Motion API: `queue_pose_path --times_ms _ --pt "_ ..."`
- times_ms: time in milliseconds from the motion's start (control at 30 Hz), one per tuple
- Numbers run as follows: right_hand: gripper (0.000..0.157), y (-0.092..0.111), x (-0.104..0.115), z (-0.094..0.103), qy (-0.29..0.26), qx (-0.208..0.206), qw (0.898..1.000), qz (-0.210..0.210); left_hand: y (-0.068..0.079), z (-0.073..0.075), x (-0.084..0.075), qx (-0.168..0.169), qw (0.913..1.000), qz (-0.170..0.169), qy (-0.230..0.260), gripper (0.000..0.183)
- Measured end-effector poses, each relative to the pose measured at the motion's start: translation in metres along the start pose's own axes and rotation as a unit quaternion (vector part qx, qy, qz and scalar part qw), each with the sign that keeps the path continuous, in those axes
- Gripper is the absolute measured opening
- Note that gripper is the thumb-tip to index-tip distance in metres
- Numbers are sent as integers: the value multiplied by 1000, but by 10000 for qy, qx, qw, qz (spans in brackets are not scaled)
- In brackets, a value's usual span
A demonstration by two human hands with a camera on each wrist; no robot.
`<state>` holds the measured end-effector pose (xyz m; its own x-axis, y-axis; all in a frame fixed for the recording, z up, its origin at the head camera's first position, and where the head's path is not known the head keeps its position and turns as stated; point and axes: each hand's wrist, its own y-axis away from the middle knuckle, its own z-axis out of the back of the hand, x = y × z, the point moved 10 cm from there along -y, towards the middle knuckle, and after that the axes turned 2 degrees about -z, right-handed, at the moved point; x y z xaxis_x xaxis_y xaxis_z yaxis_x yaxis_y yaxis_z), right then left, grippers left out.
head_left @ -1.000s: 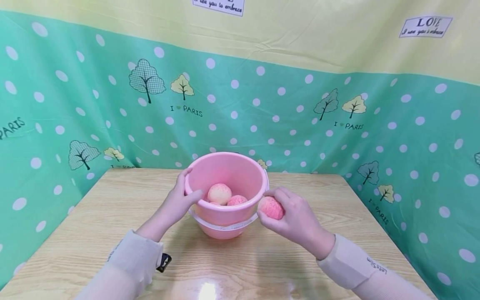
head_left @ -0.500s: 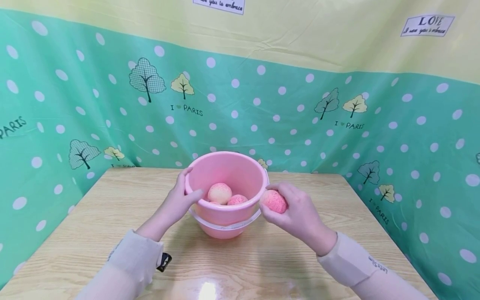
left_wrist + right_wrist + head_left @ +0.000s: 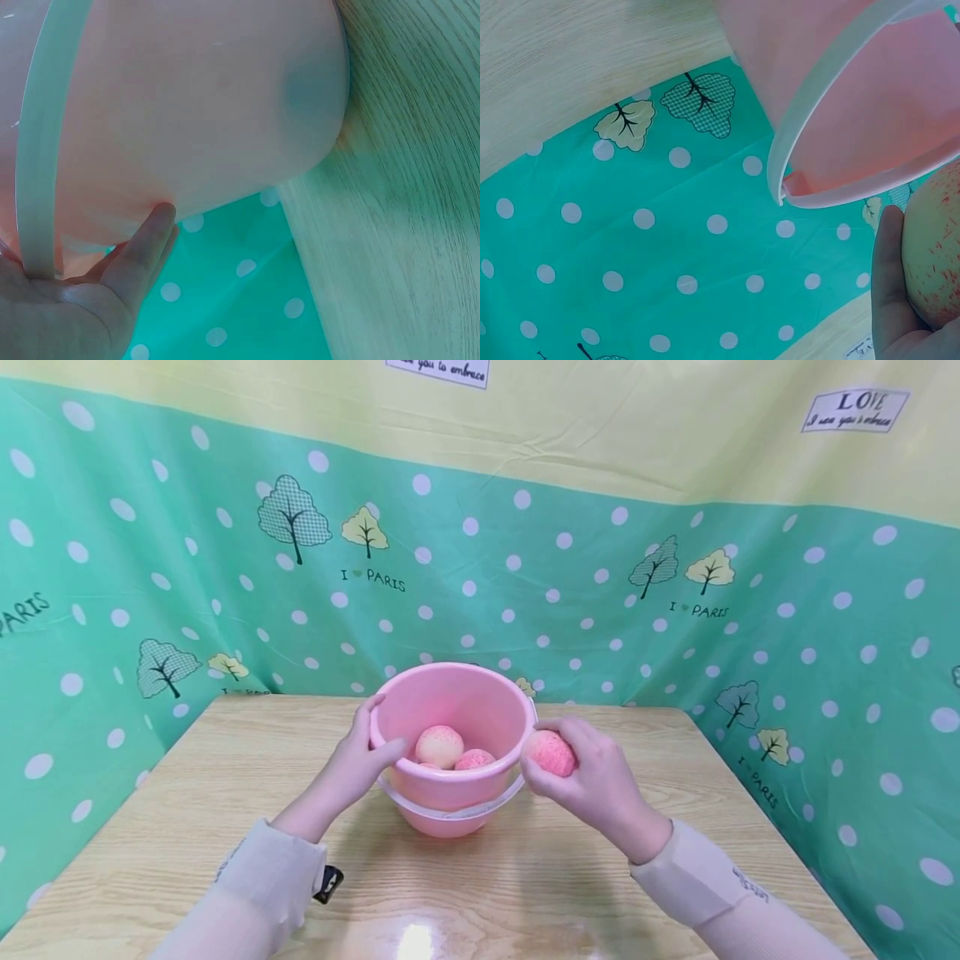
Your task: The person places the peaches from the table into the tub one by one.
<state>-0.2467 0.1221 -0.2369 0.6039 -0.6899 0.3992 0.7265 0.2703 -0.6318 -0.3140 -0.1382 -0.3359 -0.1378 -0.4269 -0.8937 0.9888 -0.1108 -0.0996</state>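
A pink bucket point(image 3: 450, 789) stands on the table with its white handle point(image 3: 457, 814) hanging down the front. My left hand point(image 3: 356, 764) grips its left rim, the thumb over the edge; in the left wrist view the fingers point(image 3: 146, 251) lie along the bucket's outer wall. Beside the right rim, my right hand point(image 3: 600, 781) holds a pink-and-cream speckled peach point(image 3: 553, 753). That peach point(image 3: 937, 247) shows yellowish with red flecks in the right wrist view. Inside the bucket lie a paler peach point(image 3: 439, 747) and a pinker peach point(image 3: 474, 761); a bit of another shows below them.
The wooden table point(image 3: 247, 760) extends to both sides of the bucket and in front of it. Close behind hangs a green and yellow curtain point(image 3: 510, 577) with dots and trees, which also closes in both sides. A black buckle point(image 3: 328, 884) sits at the left cuff.
My right hand has lifted slightly and shifted a little right with the peach, which has turned in the fingers. The left hand and the bucket stay put.
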Motion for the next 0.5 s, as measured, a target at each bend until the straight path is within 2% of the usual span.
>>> queue_pose_path --times_ms 233,500 --pt "35 -3 -3 1 -4 -36 9999 -148 0 0 1 -3 10000 57 52 84" --pt "33 -9 -2 2 63 -63 10000 12 1 0 1 19 9999 101 40 84"
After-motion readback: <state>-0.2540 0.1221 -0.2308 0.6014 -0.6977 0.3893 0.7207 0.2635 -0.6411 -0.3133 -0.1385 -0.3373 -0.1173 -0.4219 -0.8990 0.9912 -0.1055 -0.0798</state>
